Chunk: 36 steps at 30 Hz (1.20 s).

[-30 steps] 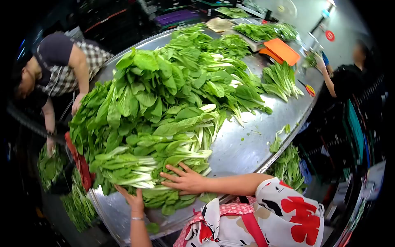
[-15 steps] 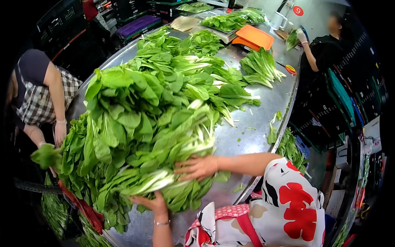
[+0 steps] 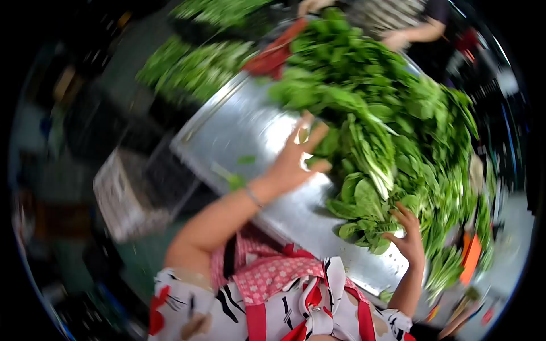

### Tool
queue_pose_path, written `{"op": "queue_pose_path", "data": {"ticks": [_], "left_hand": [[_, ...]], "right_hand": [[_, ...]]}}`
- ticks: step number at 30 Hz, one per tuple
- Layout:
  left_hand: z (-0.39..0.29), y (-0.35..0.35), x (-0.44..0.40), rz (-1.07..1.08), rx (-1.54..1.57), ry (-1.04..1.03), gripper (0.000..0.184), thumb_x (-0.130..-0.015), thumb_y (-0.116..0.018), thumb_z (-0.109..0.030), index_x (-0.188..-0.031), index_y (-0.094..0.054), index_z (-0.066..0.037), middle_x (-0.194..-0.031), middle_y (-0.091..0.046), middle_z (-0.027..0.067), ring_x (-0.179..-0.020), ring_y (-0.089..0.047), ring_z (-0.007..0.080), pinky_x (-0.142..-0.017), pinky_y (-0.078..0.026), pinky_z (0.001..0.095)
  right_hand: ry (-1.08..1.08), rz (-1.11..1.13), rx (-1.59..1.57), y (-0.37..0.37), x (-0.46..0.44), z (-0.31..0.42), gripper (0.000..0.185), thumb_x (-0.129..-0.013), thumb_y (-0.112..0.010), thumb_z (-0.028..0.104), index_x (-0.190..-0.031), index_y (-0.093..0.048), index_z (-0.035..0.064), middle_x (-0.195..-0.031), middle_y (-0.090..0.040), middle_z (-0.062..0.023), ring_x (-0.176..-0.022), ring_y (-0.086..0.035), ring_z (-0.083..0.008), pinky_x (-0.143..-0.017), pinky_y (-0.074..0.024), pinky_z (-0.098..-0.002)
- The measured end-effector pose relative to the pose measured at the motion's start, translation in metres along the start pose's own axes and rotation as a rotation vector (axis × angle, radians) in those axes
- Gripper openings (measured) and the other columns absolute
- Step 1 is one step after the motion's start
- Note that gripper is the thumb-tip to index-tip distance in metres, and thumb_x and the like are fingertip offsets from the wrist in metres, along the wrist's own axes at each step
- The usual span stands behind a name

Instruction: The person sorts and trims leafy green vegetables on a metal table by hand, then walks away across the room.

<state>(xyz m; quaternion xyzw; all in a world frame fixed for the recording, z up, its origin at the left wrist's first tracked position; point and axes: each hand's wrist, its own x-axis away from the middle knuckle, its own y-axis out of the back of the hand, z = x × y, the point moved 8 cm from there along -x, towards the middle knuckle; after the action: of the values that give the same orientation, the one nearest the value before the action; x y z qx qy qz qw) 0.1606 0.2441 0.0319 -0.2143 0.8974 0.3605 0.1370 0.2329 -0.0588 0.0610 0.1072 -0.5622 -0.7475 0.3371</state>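
A big pile of leafy greens (image 3: 392, 125) with pale stems covers the far and right part of the metal table (image 3: 222, 128). My left hand (image 3: 293, 159), with a thin bracelet at the wrist, hovers at the pile's near-left edge. Its fingers are spread and hold nothing. At the right, my right hand (image 3: 406, 233) is beside the lower leaves, fingers apart and curved; its fingertips seem to touch a few leaves. A loose leafy piece (image 3: 233, 179) lies near my left wrist. Motion blurs much of the view.
A red cloth (image 3: 276, 51) hangs at the table's far corner. Beyond it are more greens (image 3: 196, 68). A pale basket (image 3: 128, 190) stands at the left below table height. Across the table is another person's arm (image 3: 418, 34). An orange tray (image 3: 470, 258) is at the right.
The view has swung left, toward the table's end with the red cloth. Both hands have come off the greens they were pressing and moved apart.
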Motion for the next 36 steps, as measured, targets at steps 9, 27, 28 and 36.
{"op": "queue_pose_path", "data": {"ticks": [9, 27, 28, 36], "left_hand": [[0.069, 0.16, 0.615, -0.556, -0.715, 1.406, 0.043, -0.076, -0.057, -0.021, -0.111, -0.047, 0.003, -0.101, -0.05, 0.0266, -0.092, -0.05, 0.0405, -0.075, -0.042, 0.0456], [-0.087, -0.1, 0.738, -0.551, 0.366, 2.085, 0.038, -0.076, -0.047, -0.037, -0.099, -0.058, -0.009, -0.103, -0.057, 0.0181, -0.094, -0.055, 0.0342, -0.078, -0.045, 0.041], [-0.093, -0.105, 0.741, -0.604, 0.36, 2.098, 0.039, -0.077, -0.047, -0.037, -0.098, -0.059, -0.007, -0.103, -0.057, 0.019, -0.095, -0.055, 0.0343, -0.079, -0.044, 0.0411], [-0.072, -0.176, 0.737, -1.045, 0.525, 2.051, 0.042, -0.078, -0.045, -0.038, -0.102, -0.058, -0.006, -0.105, -0.056, 0.0207, -0.099, -0.054, 0.0342, -0.082, -0.043, 0.0416]], "right_hand": [[0.702, -0.181, -0.225, -0.049, -0.027, 0.097, 0.019, -0.076, -0.059, 0.002, -0.095, -0.058, 0.0014, -0.098, -0.059, -0.0113, -0.086, -0.056, -0.0225, -0.074, -0.0445, -0.0322], [1.175, 1.131, 0.108, -0.419, 0.072, 0.359, 0.023, -0.078, -0.059, 0.011, -0.096, -0.056, -0.0024, -0.085, -0.06, -0.0135, -0.073, -0.058, -0.0225, -0.066, -0.0449, -0.0302], [0.951, 1.18, 0.135, -0.434, 0.046, 0.334, 0.023, -0.079, -0.059, 0.011, -0.096, -0.056, -0.0031, -0.083, -0.06, -0.0119, -0.07, -0.058, -0.0187, -0.065, -0.0449, -0.0286], [0.639, 1.167, 0.369, -0.478, -0.063, 0.293, 0.022, -0.081, -0.058, 0.019, -0.094, -0.057, 0.0004, -0.078, -0.06, -0.0069, -0.068, -0.055, -0.0122, -0.061, -0.044, -0.0254]]}}
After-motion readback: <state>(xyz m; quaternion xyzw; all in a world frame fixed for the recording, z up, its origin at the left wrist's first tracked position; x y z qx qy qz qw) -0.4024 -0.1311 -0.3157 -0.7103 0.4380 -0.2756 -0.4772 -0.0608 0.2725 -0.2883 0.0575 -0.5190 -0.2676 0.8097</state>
